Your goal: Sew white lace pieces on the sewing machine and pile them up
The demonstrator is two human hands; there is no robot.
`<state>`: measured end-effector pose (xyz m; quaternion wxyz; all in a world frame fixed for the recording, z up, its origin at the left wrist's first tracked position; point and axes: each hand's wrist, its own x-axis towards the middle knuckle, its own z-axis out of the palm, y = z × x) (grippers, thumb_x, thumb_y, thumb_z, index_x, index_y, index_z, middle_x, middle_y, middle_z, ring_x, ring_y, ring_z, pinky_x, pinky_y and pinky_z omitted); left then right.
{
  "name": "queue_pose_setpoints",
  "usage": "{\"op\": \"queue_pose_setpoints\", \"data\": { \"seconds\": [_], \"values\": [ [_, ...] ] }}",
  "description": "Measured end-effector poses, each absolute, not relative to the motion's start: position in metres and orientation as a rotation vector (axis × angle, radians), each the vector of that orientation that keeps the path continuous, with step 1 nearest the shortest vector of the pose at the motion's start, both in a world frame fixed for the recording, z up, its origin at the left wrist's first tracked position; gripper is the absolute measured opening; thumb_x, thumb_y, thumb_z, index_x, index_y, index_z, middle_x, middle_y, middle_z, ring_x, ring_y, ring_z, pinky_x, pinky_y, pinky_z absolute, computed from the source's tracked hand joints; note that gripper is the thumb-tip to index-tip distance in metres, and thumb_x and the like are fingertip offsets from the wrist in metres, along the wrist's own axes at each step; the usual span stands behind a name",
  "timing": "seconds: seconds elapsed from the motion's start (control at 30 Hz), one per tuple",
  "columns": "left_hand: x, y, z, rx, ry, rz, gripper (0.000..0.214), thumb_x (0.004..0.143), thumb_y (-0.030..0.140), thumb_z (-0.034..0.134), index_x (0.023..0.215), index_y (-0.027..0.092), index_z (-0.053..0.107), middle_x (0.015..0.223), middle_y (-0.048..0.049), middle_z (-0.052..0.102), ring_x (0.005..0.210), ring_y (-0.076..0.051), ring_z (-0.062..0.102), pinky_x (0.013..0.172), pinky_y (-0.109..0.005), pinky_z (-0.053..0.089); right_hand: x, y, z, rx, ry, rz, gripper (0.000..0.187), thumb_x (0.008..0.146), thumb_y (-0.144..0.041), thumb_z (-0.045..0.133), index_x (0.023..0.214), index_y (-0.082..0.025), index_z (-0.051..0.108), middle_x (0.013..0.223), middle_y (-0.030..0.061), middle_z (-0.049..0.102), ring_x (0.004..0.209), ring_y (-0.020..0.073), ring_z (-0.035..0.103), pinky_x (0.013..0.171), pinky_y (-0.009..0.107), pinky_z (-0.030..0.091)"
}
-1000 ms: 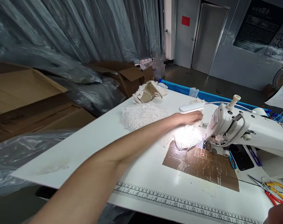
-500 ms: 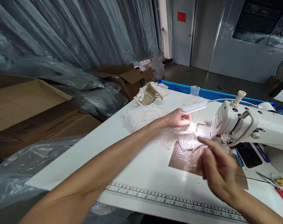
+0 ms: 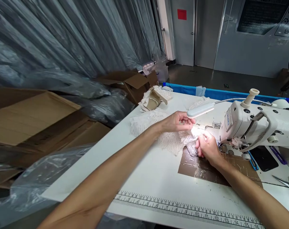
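Observation:
My left hand point(image 3: 177, 121) is closed in a pinch on the top edge of a white lace piece point(image 3: 173, 141) lying on the white sewing table point(image 3: 144, 171). My right hand point(image 3: 207, 147) is closed on the same lace, just left of the white sewing machine point(image 3: 256, 124) and under its lamp point(image 3: 200, 109). The lit part of the lace is washed out by the lamp. Both hands are close together above the brown taped patch point(image 3: 206, 168).
More white lace point(image 3: 144, 119) and a beige-and-lace bundle point(image 3: 154, 97) lie farther back on the table. A printed ruler point(image 3: 187, 210) runs along the front edge. Scissors and pliers point(image 3: 287, 183) sit far right. Cardboard boxes point(image 3: 34, 117) and plastic sheeting point(image 3: 63, 41) stand to the left.
My right hand came in from the lower right and closed on the lace by the machine. My left hand drew back slightly from the needle area, lifting the lace edge.

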<state>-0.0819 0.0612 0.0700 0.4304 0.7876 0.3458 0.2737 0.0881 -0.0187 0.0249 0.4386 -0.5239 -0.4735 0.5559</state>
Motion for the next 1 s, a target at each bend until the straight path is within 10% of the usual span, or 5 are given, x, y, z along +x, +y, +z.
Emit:
{"op": "queue_pose_setpoints", "data": {
  "seconds": [1.0],
  "values": [
    [-0.071,0.056,0.053,1.906,0.879,0.715,0.027,0.073,0.031,0.068,0.091,0.017,0.054,0.077,0.0008,0.06,0.071,-0.013,0.057,0.07,-0.027,0.048,0.084,-0.023,0.013,-1.289,-1.132,1.032,0.014,0.079,-0.034,0.048,0.075,-0.025,0.038,0.063,-0.0026,0.063,0.041,0.013,0.058,0.039,0.022,0.048]
  ]
}}
